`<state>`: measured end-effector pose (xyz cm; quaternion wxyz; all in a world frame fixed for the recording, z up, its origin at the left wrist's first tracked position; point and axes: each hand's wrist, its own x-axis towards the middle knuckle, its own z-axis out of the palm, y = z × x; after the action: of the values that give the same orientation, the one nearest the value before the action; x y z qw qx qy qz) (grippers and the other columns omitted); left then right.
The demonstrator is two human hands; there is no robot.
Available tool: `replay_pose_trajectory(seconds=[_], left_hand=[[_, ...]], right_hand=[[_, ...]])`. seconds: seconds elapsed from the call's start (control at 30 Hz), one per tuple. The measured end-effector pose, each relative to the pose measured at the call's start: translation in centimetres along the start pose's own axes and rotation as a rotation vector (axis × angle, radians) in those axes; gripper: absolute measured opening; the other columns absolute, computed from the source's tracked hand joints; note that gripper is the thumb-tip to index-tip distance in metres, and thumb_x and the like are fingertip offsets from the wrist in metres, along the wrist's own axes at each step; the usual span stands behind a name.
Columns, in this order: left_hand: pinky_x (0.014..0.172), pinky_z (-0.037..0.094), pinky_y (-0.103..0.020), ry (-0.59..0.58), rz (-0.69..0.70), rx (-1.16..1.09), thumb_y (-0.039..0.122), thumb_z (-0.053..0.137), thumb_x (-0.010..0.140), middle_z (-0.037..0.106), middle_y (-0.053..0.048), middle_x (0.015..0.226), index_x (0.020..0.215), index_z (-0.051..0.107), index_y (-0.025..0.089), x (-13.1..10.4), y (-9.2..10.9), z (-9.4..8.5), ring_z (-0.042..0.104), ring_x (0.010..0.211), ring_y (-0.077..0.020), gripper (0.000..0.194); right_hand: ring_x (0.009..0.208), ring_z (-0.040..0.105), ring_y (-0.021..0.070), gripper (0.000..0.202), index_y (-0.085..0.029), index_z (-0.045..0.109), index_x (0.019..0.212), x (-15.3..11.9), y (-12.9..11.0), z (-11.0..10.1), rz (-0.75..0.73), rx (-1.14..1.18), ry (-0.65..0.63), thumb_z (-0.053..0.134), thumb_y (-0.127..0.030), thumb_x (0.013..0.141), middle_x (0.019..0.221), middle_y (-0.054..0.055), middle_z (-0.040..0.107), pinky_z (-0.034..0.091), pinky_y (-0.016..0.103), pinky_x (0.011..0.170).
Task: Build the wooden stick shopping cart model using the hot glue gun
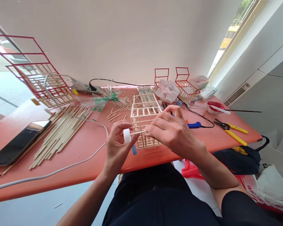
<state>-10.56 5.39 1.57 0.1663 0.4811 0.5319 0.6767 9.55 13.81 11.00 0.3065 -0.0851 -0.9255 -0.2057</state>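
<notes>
My left hand [119,138] pinches a white round cap [126,135] between thumb and fingers, close to the table's front edge. From the cap a thin wooden stick [138,133] runs rightward to my right hand [168,128], whose fingers are closed on its other end. Just behind both hands stands a small cart-like frame [145,111] of pale wooden sticks, partly hidden by the right hand. Low on its left side is a small blue piece [134,149]. Whether the stick touches the frame I cannot tell.
Loose wooden sticks [61,131] and a phone [21,142] lie left. Red-trimmed stick carts [47,80] stand at left and back. On the right are yellow-handled pliers [228,127], a blue glue gun [194,125] and a red-stained bowl [214,107]. A white cable [85,160] crosses the table.
</notes>
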Motion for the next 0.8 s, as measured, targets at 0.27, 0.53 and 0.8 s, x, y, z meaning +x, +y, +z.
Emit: replay_pose_trajectory(seconds=[0.27,0.53,0.8], left_hand=[[0.076,0.057,-0.025,0.096,-0.014,-0.129,0.033,0.095,0.08,0.069,0.0,0.1,0.116,0.073,0.023,0.4,-0.2,1.7,0.068,0.085,-0.0142,0.044],[0.08,0.062,-0.028,0.153,0.072,0.009,0.031,0.09,0.088,0.074,-0.002,0.105,0.111,0.073,0.022,0.1,0.5,1.9,0.073,0.085,-0.0146,0.03],[0.081,0.061,-0.03,0.25,0.167,0.114,0.025,0.09,0.087,0.073,0.001,0.095,0.111,0.071,0.023,-0.9,0.6,1.9,0.073,0.082,-0.0144,0.031]], right_hand=[[0.085,0.054,0.0167,0.029,-0.018,0.074,0.093,0.6,0.1,0.3,-0.04,-0.046,0.003,0.054,-0.006,0.112,0.086,-0.001,0.073,0.034,0.039,0.103],[0.086,0.058,0.0166,0.026,-0.015,0.075,0.097,0.3,-0.3,-0.2,-0.037,0.0,-0.01,0.055,-0.002,0.109,0.086,0.002,0.072,0.035,0.04,0.101],[0.086,0.057,0.0163,0.03,-0.018,0.076,0.094,0.4,-0.3,-0.5,-0.01,0.009,-0.019,0.055,-0.004,0.11,0.087,0.0,0.073,0.036,0.039,0.101]])
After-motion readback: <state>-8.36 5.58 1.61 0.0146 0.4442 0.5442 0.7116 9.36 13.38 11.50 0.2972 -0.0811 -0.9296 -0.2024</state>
